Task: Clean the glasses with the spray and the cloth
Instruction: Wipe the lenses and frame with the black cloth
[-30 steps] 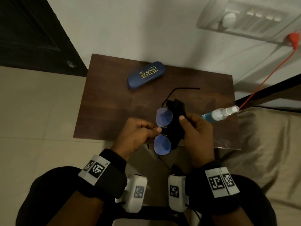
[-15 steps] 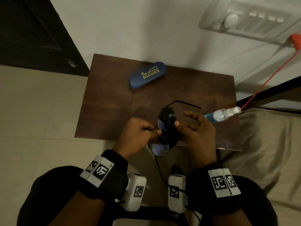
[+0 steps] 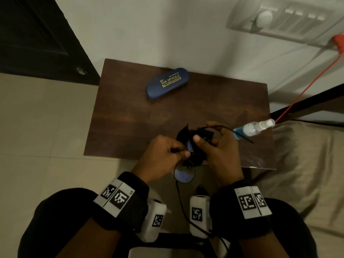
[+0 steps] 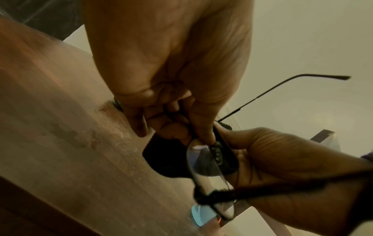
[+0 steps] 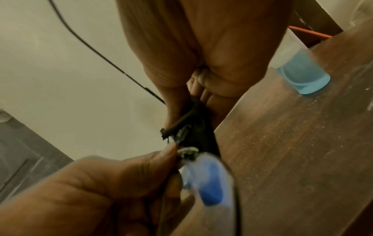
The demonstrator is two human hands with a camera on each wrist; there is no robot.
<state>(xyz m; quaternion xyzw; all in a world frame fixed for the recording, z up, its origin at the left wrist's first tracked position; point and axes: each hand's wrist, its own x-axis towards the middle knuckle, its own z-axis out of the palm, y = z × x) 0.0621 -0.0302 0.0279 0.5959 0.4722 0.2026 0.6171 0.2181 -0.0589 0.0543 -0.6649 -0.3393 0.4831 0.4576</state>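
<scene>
Pinching the glasses (image 3: 183,175) near the bridge, our left hand (image 3: 163,155) has its thumb and fingers curled tight on the thin frame, just above the near edge of the counter (image 3: 126,112). Our right hand (image 3: 219,146) is folded round the black cloth (image 3: 195,155), with the thumb pressing the fabric onto the far lens, so that lens is almost wholly hidden. The near lens hangs bare below our hands, beyond the counter's near edge, with only floor beneath it. One temple arm sticks out to the right, past our right hand and across the lower part of the spray bottle (image 3: 255,127).

We judge that we are in the middle of rubbing the far lens, with the near one perhaps yet to be done.

The risks come from the grip. The frame is thin wire, and pressing the cloth hard while we hold only by the bridge could twist it or loosen a lens. If our left pinch slips, the glasses would drop past the counter. The free temple arm lies very close to the spray bottle, which lies on its side by the right edge, and a wide wiping stroke could roll it off. The blue case (image 3: 167,83) near the far edge is well apart.
</scene>
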